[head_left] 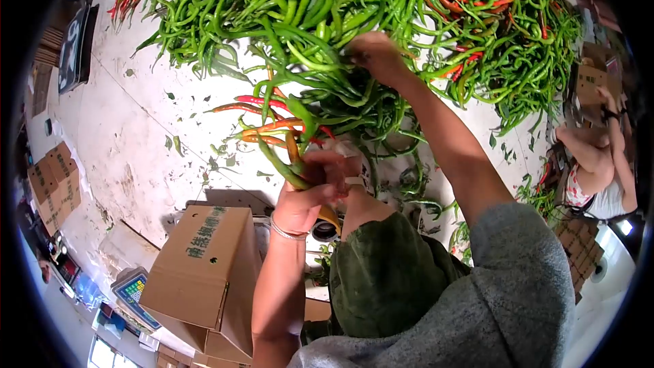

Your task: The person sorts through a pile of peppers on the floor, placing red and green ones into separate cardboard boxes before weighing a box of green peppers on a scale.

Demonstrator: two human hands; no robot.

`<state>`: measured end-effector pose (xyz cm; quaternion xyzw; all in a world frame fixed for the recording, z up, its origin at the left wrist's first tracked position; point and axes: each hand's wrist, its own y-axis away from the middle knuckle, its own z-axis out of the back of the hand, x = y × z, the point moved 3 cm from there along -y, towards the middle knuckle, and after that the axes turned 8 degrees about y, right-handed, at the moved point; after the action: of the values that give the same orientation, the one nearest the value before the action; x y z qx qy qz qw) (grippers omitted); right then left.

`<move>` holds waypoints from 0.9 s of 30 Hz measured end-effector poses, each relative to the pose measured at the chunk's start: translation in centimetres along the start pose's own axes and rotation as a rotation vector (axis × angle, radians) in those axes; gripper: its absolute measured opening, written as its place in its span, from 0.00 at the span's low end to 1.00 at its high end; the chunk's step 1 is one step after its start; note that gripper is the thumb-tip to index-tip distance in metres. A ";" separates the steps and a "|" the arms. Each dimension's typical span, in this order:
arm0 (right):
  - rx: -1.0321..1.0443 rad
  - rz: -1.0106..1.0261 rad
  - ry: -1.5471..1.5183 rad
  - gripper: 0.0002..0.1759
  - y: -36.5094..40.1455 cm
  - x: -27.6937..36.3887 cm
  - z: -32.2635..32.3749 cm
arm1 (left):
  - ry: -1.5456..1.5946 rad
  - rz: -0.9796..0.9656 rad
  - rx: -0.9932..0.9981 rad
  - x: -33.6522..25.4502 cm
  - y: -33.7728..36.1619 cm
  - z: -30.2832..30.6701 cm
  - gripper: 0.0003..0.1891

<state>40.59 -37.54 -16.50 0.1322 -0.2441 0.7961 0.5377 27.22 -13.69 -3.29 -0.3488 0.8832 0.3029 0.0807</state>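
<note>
My left hand (300, 210), with a bracelet at the wrist, is closed around a small bunch of long chili peppers (278, 161), green and orange-red. Their tips point up and away from the palm. Farther forward, my right hand (379, 58) reaches down at the near side of a large heap of green chili peppers (327, 3). Motion smears its fingers, and I cannot make out whether they grip one. Just beyond my left hand, several red and orange peppers (269, 123) lie among green ones.
An open cardboard box (204, 249) stands left of my left arm, beside a scale with a keypad (135, 293). More boxes (54, 182) sit at the far left. At right, another person (593, 163) sits near a carton (594, 85). Leaf scraps litter the pale floor (136, 136).
</note>
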 end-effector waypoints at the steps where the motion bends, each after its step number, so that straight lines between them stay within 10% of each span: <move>1: -0.224 0.040 -0.017 0.13 -0.5 0.5 2.3 | -0.026 -0.009 -0.058 0.3 0.0 0.6 0.20; 3: -0.302 -0.551 -0.662 0.07 -0.8 3.3 8.5 | 0.075 -0.043 -0.107 1.1 0.5 1.1 0.14; 6: -0.697 -0.484 -0.654 0.12 -0.9 6.1 15.9 | 0.253 -0.134 -0.098 1.4 0.1 1.8 0.16; 10: 0.161 -0.641 -0.913 0.12 1.3 12.0 13.1 | 0.252 -0.186 -0.241 1.1 -1.5 -0.9 0.26; 12: 0.192 -0.145 -0.412 0.11 2.8 15.3 9.7 | 0.264 -0.058 -0.103 1.4 -2.1 -2.2 0.28; 15: 0.068 -0.137 -0.350 0.12 4.7 16.3 7.8 | 0.048 0.018 -0.195 2.6 -2.3 0.3 0.23; 17: -0.013 -0.409 -0.605 0.11 5.9 13.1 9.1 | 0.003 -0.075 -0.260 2.5 -1.9 1.3 0.18; 21: -0.259 -0.887 -0.139 0.07 16.3 -4.9 8.3 | 0.236 -0.290 -0.219 0.8 0.2 3.5 0.15; 23: 0.003 -0.854 0.503 0.09 18.0 -9.3 10.0 | 0.239 -0.363 -0.169 -0.2 1.2 6.0 0.13; 27: 0.353 -0.699 0.855 0.18 17.0 -13.1 9.0 | 0.253 -0.417 -0.126 -1.8 2.9 7.1 0.11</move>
<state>29.49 -57.83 -19.32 -0.0409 0.1894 0.5826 0.7893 26.12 -6.80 -6.93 -0.5631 0.7745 0.2881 0.0084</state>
